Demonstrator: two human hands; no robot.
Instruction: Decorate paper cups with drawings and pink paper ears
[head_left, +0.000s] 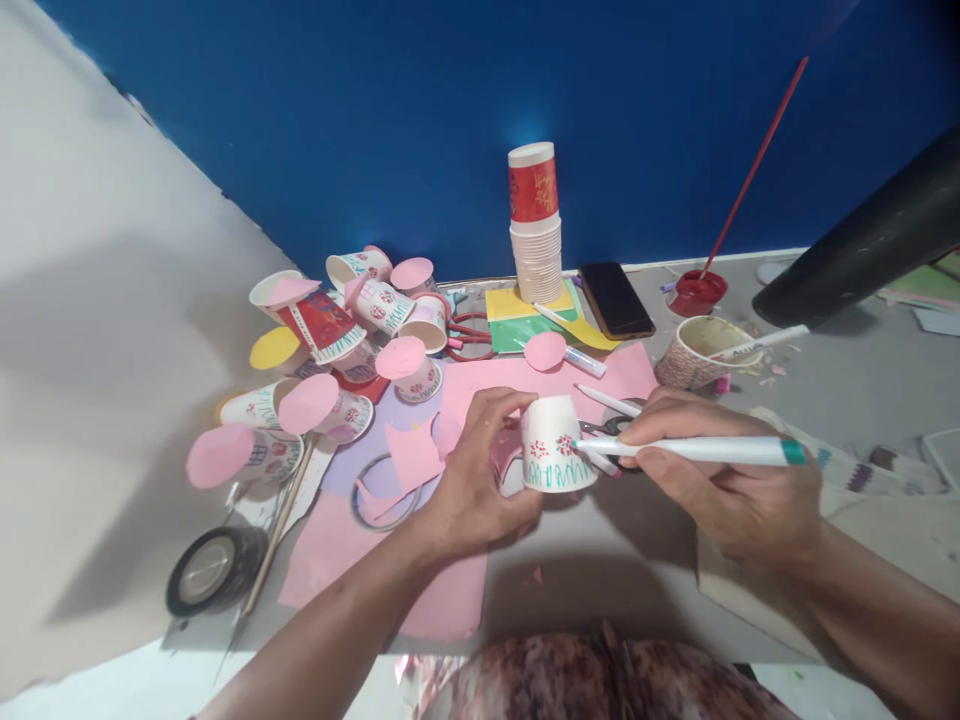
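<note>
Paper cup (546,415), turned upside down, is pinched in our left hand (480,475), fingers curled at its narrow base and thumb by its rim, over the grey table (592,570); our right hand (739,495) pinches a green-ended white marker (709,450) between thumb and fingers, its tip at a cluster of red dots (565,446) on the cup's side; we see green strokes along the rim; to the left gather other decorated cups (352,415) with pink paper discs (401,356); behind, a cup stack (536,250) rises before the blue wall (375,120), beside a black smartphone (616,298).
</note>
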